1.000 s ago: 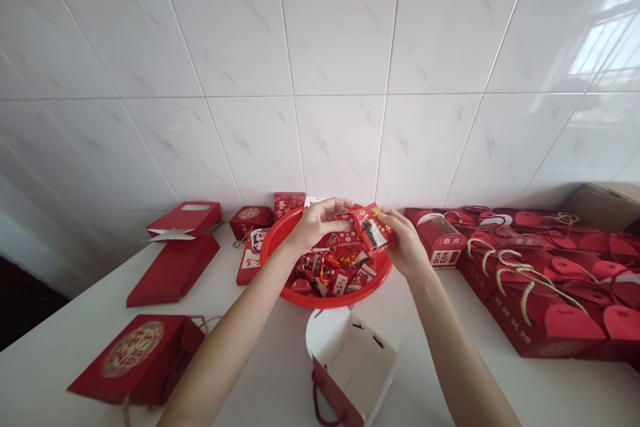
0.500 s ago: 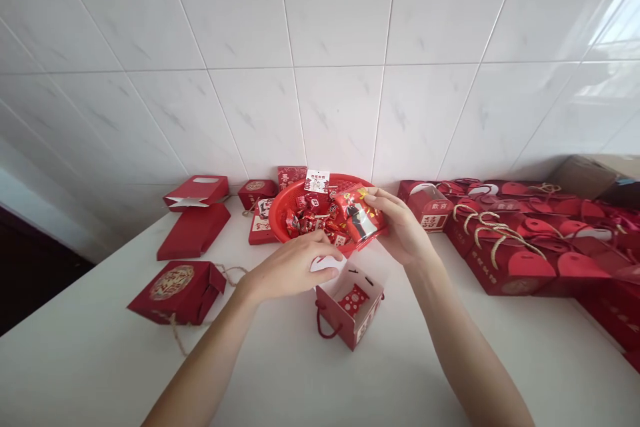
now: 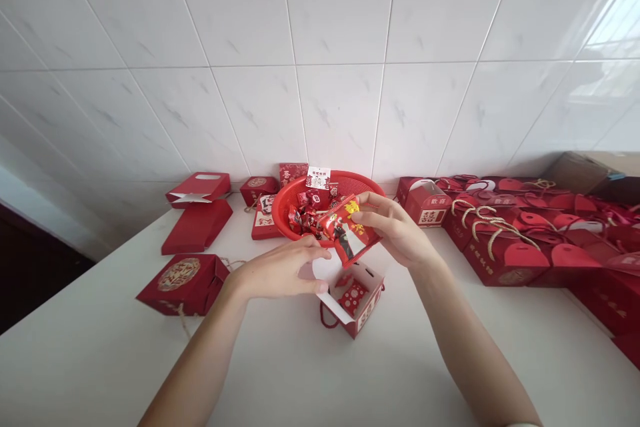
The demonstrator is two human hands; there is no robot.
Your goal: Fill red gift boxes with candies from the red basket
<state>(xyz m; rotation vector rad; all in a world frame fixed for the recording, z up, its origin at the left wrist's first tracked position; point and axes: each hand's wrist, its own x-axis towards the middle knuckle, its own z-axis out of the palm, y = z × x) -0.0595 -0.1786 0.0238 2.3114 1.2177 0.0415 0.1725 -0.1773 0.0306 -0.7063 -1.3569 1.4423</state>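
My right hand (image 3: pixel 400 227) pinches a red snack packet (image 3: pixel 350 230) with gold lettering and a printed couple on it, tilted above a small red gift box (image 3: pixel 367 313). The box stands with its top open and its white-lined flaps raised. Inside it lies a red packet with white dots (image 3: pixel 353 297). At the box's left side is my left hand (image 3: pixel 287 270), fingers and thumb apart, the thumb touching a white flap (image 3: pixel 337 308). Just behind, a red plastic basket (image 3: pixel 281 213) holds wrapped candies (image 3: pixel 305 207), partly hidden by the hands and packet.
On the left of the white table (image 3: pixel 280 373) lie a red box with twine (image 3: pixel 185 283) and a flattened red carton (image 3: pixel 197 227). Many closed red gift boxes (image 3: pixel 515 260) fill the right side. A tiled wall (image 3: pixel 340 107) rises behind.
The snack packet in my right hand has moved left and down, over the box. My left fingers have spread apart, and the box's left flap leans farther outward.
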